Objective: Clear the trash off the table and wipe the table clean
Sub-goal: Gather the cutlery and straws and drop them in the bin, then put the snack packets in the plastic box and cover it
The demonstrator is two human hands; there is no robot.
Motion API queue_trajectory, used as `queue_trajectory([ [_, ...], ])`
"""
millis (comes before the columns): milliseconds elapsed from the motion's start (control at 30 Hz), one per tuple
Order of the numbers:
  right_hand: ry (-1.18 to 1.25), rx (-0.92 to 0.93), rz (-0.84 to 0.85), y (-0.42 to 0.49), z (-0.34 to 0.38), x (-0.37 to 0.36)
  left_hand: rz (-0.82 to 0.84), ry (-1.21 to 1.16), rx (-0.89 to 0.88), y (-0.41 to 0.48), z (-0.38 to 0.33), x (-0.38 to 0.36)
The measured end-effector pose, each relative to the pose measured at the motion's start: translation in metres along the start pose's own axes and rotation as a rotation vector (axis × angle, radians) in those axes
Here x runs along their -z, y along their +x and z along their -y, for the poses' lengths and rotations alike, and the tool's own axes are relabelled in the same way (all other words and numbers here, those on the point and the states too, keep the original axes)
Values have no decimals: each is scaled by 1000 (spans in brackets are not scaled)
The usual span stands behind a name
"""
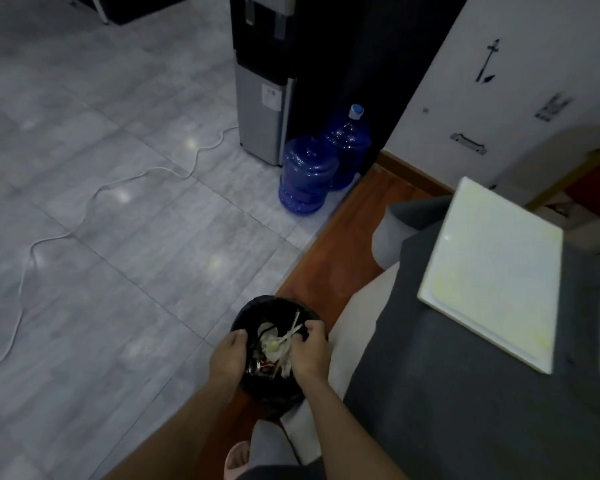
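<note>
A black trash bin lined with a black bag (257, 308) stands on the floor below me, between the tiles and a sofa. Inside it lies white crumpled trash (274, 344) with plastic utensils and a can. My left hand (227, 358) grips the bag's left rim. My right hand (310, 351) is closed on the bag's right rim, fingers touching the white trash. The table itself is outside the frame.
A grey sofa (465, 393) fills the right side, with a white flat board (492, 271) lying on it. Two blue water jugs (309, 174) stand by a water dispenser (262, 109). A white cable (94, 199) snakes across the grey tiles. A pink slipper (238, 459) shows at the bottom.
</note>
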State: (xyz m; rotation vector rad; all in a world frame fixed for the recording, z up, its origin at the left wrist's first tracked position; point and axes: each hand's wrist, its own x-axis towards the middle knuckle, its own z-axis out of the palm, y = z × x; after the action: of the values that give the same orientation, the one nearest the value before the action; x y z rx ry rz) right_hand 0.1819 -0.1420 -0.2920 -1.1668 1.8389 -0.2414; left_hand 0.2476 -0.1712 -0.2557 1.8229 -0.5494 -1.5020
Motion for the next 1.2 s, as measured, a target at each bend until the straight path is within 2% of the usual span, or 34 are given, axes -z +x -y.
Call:
queue_trajectory([
  [33, 3, 53, 2, -12, 8, 12, -62, -3, 64, -5, 19, 16],
  [67, 6, 98, -5, -24, 17, 24, -207, -17, 95, -39, 11, 29],
  [100, 5, 138, -18, -35, 24, 36, -249, -21, 137, -55, 46, 56],
  [133, 1, 174, -24, -47, 31, 46, -251, -53, 133, -66, 51, 63],
  [267, 32, 293, -11, -103, 44, 109, -261, -27, 1, -134, -17, 32],
  [400, 60, 432, -19, -147, 46, 185, -268, -9, -115, -186, -42, 11],
  [500, 51, 501, -67, -169, 34, 249, -266, 28, -181, -227, -80, -25],
  [633, 62, 523, -158, -189, -6, 344, -173, -12, -286, -268, -107, -88],
  [733, 29, 544, -222, -197, -42, 412, -164, 60, -369, -283, -120, -147],
  [1000, -16, 515, -217, -189, -146, 577, -91, 160, -482, -328, -124, -308],
  [1200, -23, 474, -321, -176, -189, 642, -92, 287, -510, -339, -140, -357],
])
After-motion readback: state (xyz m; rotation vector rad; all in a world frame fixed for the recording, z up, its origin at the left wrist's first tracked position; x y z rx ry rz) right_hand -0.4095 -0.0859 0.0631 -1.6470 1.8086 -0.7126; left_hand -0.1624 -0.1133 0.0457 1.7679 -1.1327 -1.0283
